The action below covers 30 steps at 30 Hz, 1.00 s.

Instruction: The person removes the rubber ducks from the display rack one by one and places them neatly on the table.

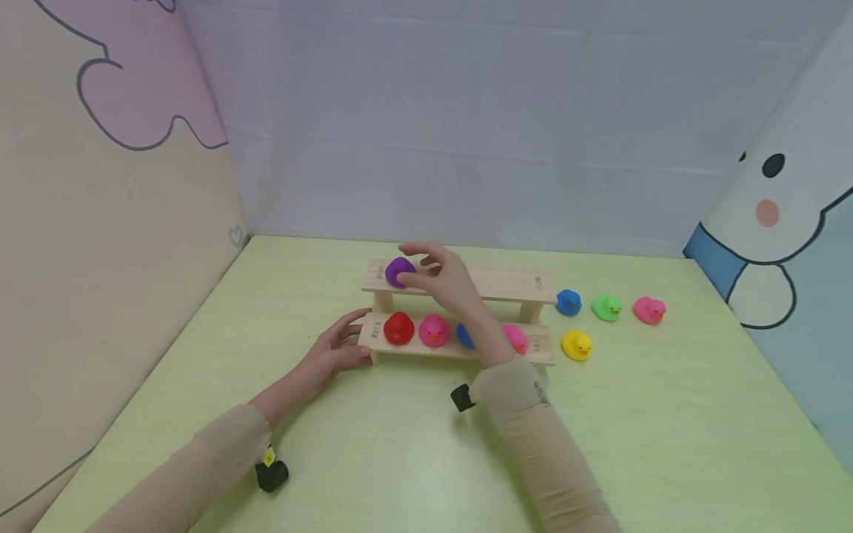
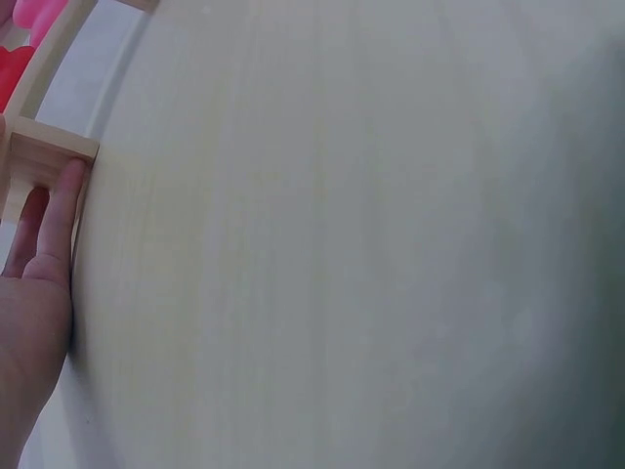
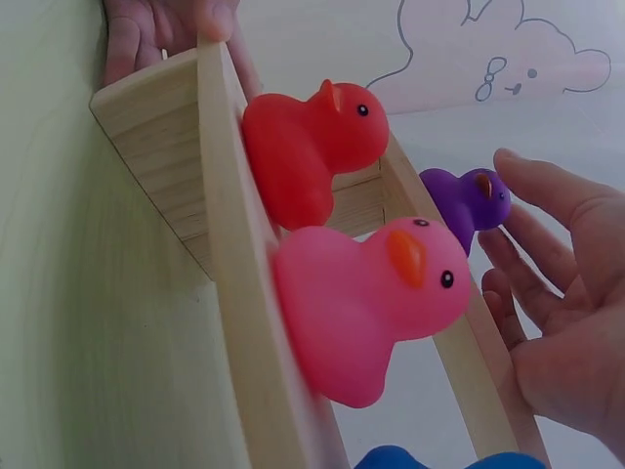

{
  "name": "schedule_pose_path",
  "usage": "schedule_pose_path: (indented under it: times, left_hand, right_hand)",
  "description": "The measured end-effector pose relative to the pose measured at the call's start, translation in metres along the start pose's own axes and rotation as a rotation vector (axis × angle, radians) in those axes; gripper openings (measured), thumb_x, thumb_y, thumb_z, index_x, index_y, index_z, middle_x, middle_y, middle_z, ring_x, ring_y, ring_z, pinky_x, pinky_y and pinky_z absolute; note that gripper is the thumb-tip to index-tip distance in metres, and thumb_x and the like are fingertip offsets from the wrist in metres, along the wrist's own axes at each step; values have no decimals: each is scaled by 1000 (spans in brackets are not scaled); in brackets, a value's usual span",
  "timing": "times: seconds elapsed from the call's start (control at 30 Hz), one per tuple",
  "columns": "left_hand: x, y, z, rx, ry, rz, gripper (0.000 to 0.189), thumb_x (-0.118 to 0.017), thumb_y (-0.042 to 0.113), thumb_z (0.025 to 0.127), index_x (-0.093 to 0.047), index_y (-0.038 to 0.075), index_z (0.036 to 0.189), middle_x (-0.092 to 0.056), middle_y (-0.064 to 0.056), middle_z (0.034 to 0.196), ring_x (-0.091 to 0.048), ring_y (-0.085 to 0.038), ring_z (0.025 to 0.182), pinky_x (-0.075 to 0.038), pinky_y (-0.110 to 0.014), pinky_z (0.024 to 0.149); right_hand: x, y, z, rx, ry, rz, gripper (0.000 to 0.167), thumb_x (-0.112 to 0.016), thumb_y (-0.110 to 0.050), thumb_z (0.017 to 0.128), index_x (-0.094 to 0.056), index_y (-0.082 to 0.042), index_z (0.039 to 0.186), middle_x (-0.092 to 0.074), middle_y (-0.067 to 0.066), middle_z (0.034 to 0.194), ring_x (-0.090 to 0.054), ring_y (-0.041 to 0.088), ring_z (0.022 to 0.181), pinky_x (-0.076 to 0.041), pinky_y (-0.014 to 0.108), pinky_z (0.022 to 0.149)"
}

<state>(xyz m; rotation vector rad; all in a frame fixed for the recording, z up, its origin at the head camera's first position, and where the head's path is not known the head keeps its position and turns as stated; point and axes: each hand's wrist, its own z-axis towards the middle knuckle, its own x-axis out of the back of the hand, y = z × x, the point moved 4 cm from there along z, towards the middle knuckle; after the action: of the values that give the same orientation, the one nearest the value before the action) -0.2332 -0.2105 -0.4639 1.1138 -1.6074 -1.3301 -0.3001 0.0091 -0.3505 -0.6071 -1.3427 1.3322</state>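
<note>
A two-tier wooden rack (image 1: 496, 283) stands on the table. My left hand (image 1: 331, 354) holds the left end of its lower shelf, thumb at the front edge and fingers farther back. On the upper shelf's left end sits a purple rubber duck (image 1: 395, 266). My right hand (image 1: 452, 277) reaches over it with fingers spread, the thumb in front of the duck and the index finger raised behind. The lower shelf carries a red duck (image 1: 398, 328), a pink duck (image 1: 435, 331), a blue duck (image 1: 464, 337) partly behind my right forearm, and another pink duck (image 1: 516, 338).
Right of the rack lie a blue duck (image 1: 569, 302), a green duck (image 1: 607, 307), a pink duck (image 1: 649, 310) and a yellow duck (image 1: 576, 345). A pale wall cloth (image 1: 466, 133) rises behind the table (image 1: 700, 414).
</note>
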Motion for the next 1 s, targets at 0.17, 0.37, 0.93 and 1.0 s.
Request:
schedule_pose_path:
  times: [0.17,0.37,0.93,1.0]
  left_hand:
    - [1,1,0,-11,-7,10,69,-62,17,96,-28,28,155,-41,-17,151,-56,-22,129,-57,-34,97]
    - [1,1,0,-11,-7,14,70,-62,17,96,-28,27,155,-41,-17,151,-56,-22,128,-57,-34,96]
    - [1,-3,1,7,6,16,70,-64,20,95,-29,30,154,-41,-16,150,-53,-27,132,-56,-36,98]
    - [1,-3,1,6,3,15,70,-64,19,95,-29,30,155,-41,-17,150,-52,-27,132,-56,-36,98]
  right_hand:
    - [-4,-1,1,10,-8,-85,40,-74,-24,89,-66,-21,128,-64,-1,128,-58,21,108,-54,35,91]
    - [-4,1,0,-14,-6,-76,40,-75,-23,89,-66,-23,128,-67,0,124,-65,21,101,-57,34,88]
    - [-4,0,-2,-12,-12,-67,41,-75,-20,88,-66,-18,129,-69,2,122,-64,21,98,-55,29,84]
    - [-4,0,-1,-11,-12,-62,42,-75,-20,88,-66,-17,129,-69,2,123,-64,20,98,-55,28,83]
